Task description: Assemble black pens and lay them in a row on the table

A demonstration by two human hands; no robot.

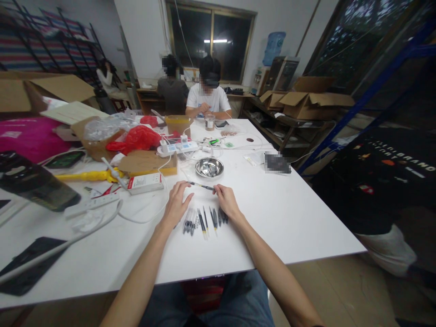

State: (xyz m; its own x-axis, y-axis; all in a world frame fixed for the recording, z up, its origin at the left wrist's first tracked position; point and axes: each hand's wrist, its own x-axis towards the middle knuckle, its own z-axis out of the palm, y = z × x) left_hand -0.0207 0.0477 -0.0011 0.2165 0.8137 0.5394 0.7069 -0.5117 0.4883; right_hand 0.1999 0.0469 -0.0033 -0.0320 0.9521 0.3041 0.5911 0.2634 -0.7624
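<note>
Near the front edge of a white bench, clear pen barrels, slender refills and dark pen parts lie in a loose row between the forearms. Just beyond the row, a dark pen spans the space between the two hands. The right hand pinches one end between thumb and fingers; the left hand meets the other end at its fingertips, thumb apart, and whether it grips cannot be told. Farther back stands a shiny metal bowl containing small dark pieces, then a white power strip. At the far end sits a person in a white T-shirt.
</note>
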